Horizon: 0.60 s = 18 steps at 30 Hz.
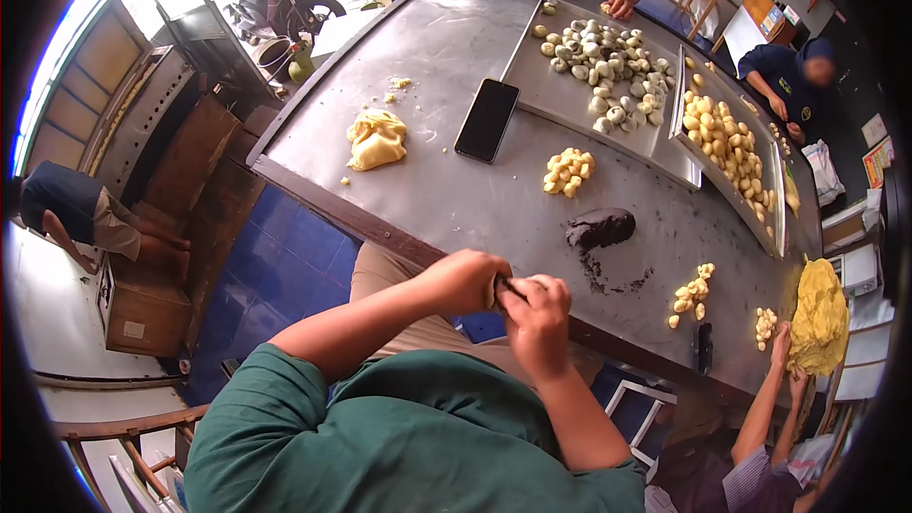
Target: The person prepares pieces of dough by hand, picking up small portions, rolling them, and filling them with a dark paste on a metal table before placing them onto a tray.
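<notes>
Blue floor tiles (pixel 285 247) show beyond a grey metal tabletop (pixel 427 192) that fills the middle of the room. On its left part sits a yellow dough lump (pixel 376 141) with crumbs about it, and a black phone (pixel 487 121) lies to the right of that, close to a large tray (pixel 537 85) of greyish balls. A second tray (pixel 705 161), full of yellow balls, overlaps the first one's right side, and the two wall off much of the far right. Nearer lie a cluster of pale dough balls (pixel 568 172) and a dark lump (pixel 602 227) with loose bits trailing from it. At the lower right a co-worker's hands (pixel 781 347) touch a big yellow dough mass (pixel 819 318).

Both forearms rise from green sleeves and converge at the near side, hands together. The left hand (pixel 465 282) is curled round a small piece (pixel 492 295), pale and dark, mostly hidden; the right hand (pixel 538 318) bends its fingers against it, though I cannot tell whether it grips too.

Behind the hands runs the tabletop's brown wooden edge (pixel 380 221); grey metal stretches from there to the phone and the dough balls
</notes>
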### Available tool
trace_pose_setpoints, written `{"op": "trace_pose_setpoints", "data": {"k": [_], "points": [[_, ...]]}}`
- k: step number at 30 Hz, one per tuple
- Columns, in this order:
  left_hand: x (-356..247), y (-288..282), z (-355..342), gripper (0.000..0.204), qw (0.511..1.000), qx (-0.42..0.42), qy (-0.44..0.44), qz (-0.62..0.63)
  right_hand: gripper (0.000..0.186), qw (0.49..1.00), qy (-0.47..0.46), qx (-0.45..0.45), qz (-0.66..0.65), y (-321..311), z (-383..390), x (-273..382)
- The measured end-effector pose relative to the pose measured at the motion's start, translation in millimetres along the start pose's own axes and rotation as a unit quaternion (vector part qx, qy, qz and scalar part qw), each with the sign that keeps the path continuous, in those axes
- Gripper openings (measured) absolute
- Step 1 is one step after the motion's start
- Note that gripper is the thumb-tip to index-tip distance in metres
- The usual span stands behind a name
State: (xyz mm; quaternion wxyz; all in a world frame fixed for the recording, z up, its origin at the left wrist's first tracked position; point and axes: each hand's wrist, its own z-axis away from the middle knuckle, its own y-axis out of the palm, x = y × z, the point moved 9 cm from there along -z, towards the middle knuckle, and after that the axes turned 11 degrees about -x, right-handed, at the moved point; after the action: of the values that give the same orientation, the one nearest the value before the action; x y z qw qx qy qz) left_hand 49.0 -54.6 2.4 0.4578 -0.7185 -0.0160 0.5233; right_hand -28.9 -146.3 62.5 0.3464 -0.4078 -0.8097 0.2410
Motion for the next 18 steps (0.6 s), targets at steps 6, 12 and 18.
{"op": "trace_pose_setpoints", "data": {"k": [6,12,18], "points": [[-21.9,-28.5,-3.4,0.036,0.989,-0.110,-0.016,0.100,0.026,0.929,0.304,-0.029,-0.209,19.5,26.9,-56.5],[-4.3,4.8,-3.1,0.039,1.000,-0.003,-0.021,-0.009,0.024,0.999,-0.008,-0.036,-0.029,7.4,9.7,1.5],[-17.6,-22.2,-2.9,0.038,0.995,-0.080,-0.046,0.047,0.026,0.890,0.362,-0.005,-0.278,17.6,18.4,-52.5]]}}
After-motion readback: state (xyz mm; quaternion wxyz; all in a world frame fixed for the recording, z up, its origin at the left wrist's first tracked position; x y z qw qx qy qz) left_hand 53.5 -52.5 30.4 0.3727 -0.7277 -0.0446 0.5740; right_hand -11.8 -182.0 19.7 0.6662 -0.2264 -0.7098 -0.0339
